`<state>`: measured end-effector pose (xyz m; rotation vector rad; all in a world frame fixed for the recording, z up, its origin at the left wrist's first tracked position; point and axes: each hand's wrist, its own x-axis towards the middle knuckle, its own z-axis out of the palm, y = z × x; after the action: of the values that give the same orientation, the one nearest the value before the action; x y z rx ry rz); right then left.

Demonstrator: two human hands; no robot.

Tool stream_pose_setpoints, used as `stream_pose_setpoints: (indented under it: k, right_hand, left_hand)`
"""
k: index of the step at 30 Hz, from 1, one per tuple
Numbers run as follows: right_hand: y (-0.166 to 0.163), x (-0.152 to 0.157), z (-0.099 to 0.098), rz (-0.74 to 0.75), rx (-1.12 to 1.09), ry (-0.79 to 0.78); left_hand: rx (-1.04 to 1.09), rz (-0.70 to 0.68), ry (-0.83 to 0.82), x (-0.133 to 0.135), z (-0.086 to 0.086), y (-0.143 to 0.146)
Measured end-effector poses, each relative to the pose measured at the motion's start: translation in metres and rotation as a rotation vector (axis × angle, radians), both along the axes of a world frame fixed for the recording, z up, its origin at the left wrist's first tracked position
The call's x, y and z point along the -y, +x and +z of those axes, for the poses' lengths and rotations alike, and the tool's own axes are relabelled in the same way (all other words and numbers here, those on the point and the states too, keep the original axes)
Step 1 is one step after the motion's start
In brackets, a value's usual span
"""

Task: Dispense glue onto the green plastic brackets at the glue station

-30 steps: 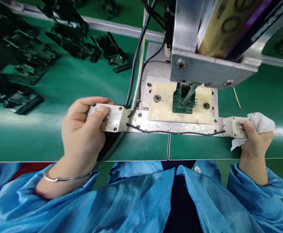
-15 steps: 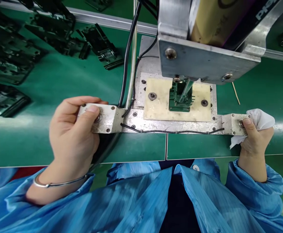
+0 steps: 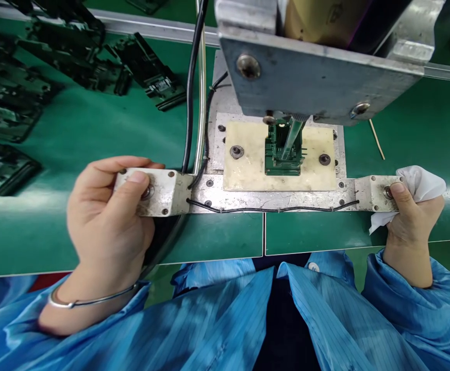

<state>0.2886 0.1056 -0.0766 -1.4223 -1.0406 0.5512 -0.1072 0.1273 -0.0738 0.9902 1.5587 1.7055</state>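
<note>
My left hand (image 3: 109, 206) is wrapped around the left button box (image 3: 174, 193), its thumb lying on the round button. At the other end of the metal bar, my right hand (image 3: 412, 211) grips the right button box (image 3: 375, 193), thumb against its button. A crumpled white cloth (image 3: 421, 183) is bunched in that same hand. Between the boxes, a cream fixture plate (image 3: 244, 175) holds a dark green part (image 3: 284, 167) in its cutout. A clear rod (image 3: 292, 139) reaches down from the press head (image 3: 305, 72) to the part; whether they touch I cannot tell.
Several dark parts (image 3: 151, 72) lie on the green table (image 3: 225, 234) at the left. Black cables (image 3: 194, 87) and a clear tube run up left of the fixture. A thin wooden stick (image 3: 377, 139) rests to the right of the press.
The view has shifted slightly, with the press head appearing larger. Both hands stay on the button boxes, thumbs on the buttons. The green part remains in the fixture.
</note>
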Motion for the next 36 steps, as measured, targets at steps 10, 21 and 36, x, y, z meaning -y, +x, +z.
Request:
stream_pose_setpoints:
  k: [10,21,36]
  right_hand:
    - [0.0,0.003,-0.003,-0.069,-0.001,-0.048]
    - [0.003,0.007,-0.011,-0.064,-0.038,-0.089]
    - [0.004,0.006,-0.009,-0.027,-0.043,-0.094]
  left_hand:
    - [-0.046,0.033,-0.101,0.002,0.003,-0.001]
    - [0.037,0.056,-0.172,0.003,0.005,-0.002]
    - [0.007,-0.023,-0.233,0.006,0.003,-0.006]
